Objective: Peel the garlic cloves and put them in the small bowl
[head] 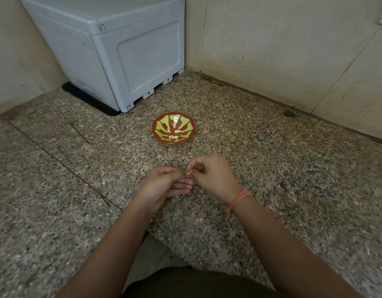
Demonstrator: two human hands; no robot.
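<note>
Your fingers point(196, 166) meet over one small garlic clove point(189, 173). It is a pale, whitish scrap, held above the counter between both hands and just in front of you. The fingertips of your right hand point(211, 175) curl in and pinch the clove from the right. The thumb and forefinger of your left hand point(166, 183) pinch it from the left, and that hand's other fingers lie loosely stretched below. The clove is too small to tell how much skin is on it.

A soft band point(239, 200) of salmon-pink cord circles your right wrist.

Beyond your hands, well apart from them, the small bowl point(164, 138) sits on the counter. It is round, shallow and glossy, with a red-brown rim and yellow-green petal shapes fanning out from its middle. A few pale cloves point(175, 137) lie in its bottom.

The counter point(271, 158) is polished speckled granite in grey, tan and black, with thin dark seams running across its left part.

In the far corner stands a grey plastic box point(112, 50), smooth and moulded, with a recessed side panel. It rests on a black mat point(87, 98).

Beige tiled walls point(293, 50), scuffed and stained near the base, close the corner on both sides.
</note>
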